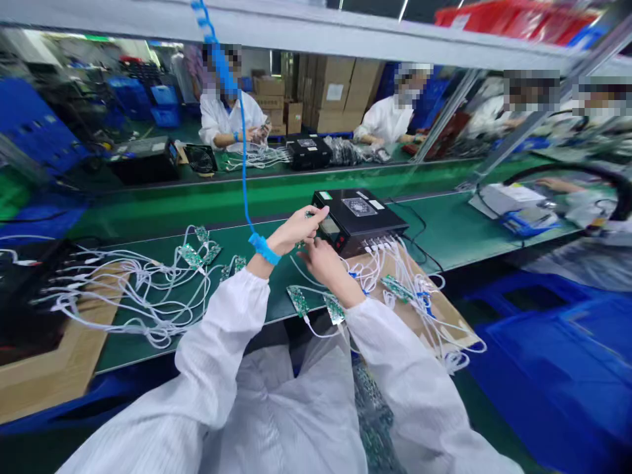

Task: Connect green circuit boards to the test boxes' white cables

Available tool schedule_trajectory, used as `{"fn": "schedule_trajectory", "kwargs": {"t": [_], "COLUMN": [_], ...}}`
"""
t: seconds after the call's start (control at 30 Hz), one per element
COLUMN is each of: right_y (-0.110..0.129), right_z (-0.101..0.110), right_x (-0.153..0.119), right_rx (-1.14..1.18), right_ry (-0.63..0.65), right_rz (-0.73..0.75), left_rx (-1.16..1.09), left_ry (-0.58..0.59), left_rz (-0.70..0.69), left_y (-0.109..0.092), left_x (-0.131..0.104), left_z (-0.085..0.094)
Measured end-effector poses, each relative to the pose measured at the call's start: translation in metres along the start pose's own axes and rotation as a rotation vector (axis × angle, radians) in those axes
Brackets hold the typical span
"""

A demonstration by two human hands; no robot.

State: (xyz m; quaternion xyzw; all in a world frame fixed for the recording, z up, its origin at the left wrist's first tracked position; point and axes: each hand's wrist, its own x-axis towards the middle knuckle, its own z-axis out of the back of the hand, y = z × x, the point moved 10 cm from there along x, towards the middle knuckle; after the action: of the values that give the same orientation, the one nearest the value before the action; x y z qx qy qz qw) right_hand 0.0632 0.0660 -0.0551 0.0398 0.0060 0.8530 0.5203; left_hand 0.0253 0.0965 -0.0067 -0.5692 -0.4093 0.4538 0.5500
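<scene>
A long green-topped workbench (457,220) runs across my view. Beyond it stands a stack of large brown cardboard cartons (340,69); I can see a white paper label on one, but its print is too small for me to read. On the bench, just past the hands, sits a flat black rectangular box (390,220) with a round fan grille (360,207) on top. I count a pale green sticker (324,195) and white labels (376,205) around the grille, none legible from here.

A row of white cables (395,253) plugs into the box's near side and spills over a brown cardboard sheet (457,315). Both my forearms, in white sleeves, reach forward and meet at the box's left corner. My left hand (301,227) is palm-down, wrist bent, thumb and forefinger pointing toward the box, fingers closed on a small green circuit board (309,214) that they mostly hide. My right hand (326,260) sits just below and nearer, fingers bent up toward the left; I cannot tell whether it grips anything. Bare green boards (297,301) with white leads lie near the right wrist. A blue wrist strap (264,248) circles the left wrist, joined to a blue cord (243,158).
</scene>
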Motion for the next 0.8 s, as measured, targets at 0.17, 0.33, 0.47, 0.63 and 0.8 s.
{"fn": "schedule_trajectory", "kwargs": {"t": [0.17,0.33,0.47,0.63,0.8], "right_y": [0.046,0.028,0.000,-0.019,-0.029], "right_z": [-0.039,-0.033,-0.007,-0.004,-0.016], "right_x": [-0.033,-0.050,-0.065,-0.079,-0.084], "right_rx": [0.014,0.192,0.582,0.974,1.070], "right_ry": [0.167,0.214,0.061,-0.104,-0.132], "right_rz": [0.121,0.055,0.006,-0.009,-0.062], "left_rx": [0.262,0.288,0.160,-0.023,-0.025], "left_ry": [-0.110,-0.243,-0.172,-0.212,-0.211], "left_rz": [-0.183,-0.121,-0.154,-0.223,-0.365], "left_y": [0.001,0.054,0.085,0.097,0.102], "left_x": [-0.050,-0.074,-0.076,-0.076,-0.073], "left_z": [0.014,0.036,0.007,-0.029,-0.040]}}
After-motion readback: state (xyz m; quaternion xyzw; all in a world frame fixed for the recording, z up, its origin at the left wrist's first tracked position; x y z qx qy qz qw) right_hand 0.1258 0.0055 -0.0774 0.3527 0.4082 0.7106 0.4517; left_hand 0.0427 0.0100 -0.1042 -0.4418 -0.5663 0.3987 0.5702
